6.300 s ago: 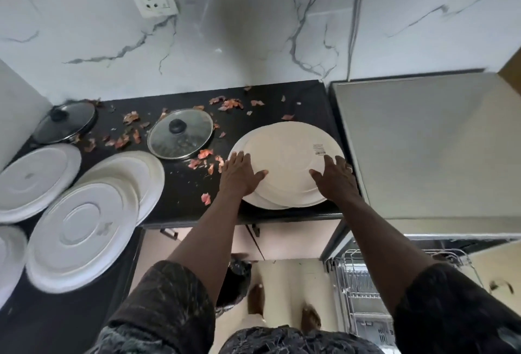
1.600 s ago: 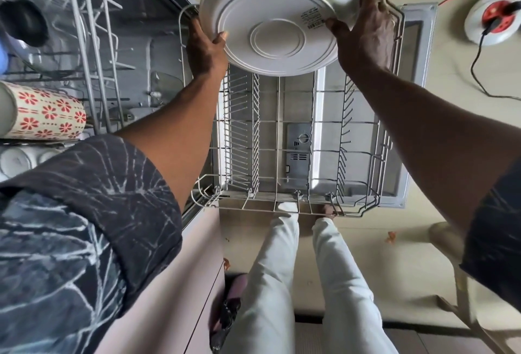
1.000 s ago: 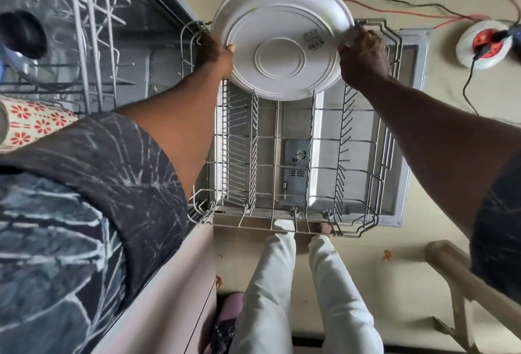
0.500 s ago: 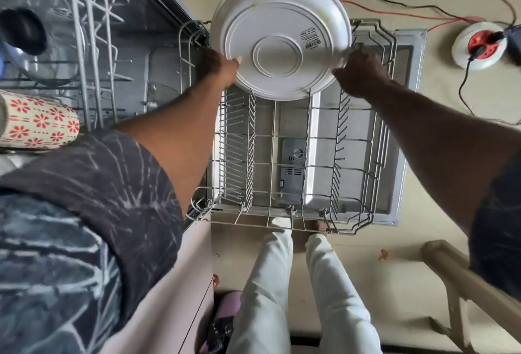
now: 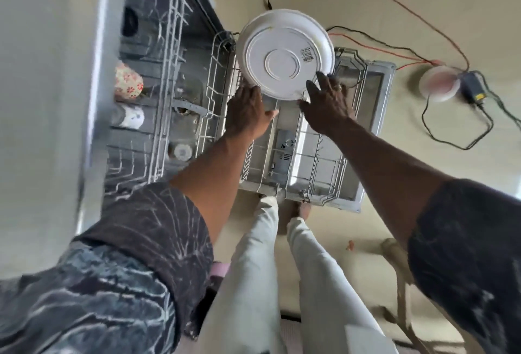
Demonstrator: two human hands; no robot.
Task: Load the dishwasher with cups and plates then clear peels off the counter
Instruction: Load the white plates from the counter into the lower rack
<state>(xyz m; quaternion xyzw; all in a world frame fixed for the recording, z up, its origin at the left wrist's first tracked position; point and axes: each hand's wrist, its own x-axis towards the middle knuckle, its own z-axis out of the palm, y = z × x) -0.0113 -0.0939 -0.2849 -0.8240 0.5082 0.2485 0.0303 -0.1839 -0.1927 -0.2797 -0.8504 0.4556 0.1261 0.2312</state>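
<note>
At the far end of the white wire rack [image 5: 324, 162], the round white plate [image 5: 284, 54] stands on edge, left hand [image 5: 248, 111] and right hand [image 5: 327, 99] flat-fingered on its lower rim — seat it between tines before release.

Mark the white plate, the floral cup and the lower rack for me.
white plate [image 5: 282, 64], head view, centre of its underside.
floral cup [image 5: 128, 83], head view, its patterned side.
lower rack [image 5: 215, 80], head view, wire side wall.

white plate [image 5: 284, 54], red-flowered cup [image 5: 128, 83]
</note>
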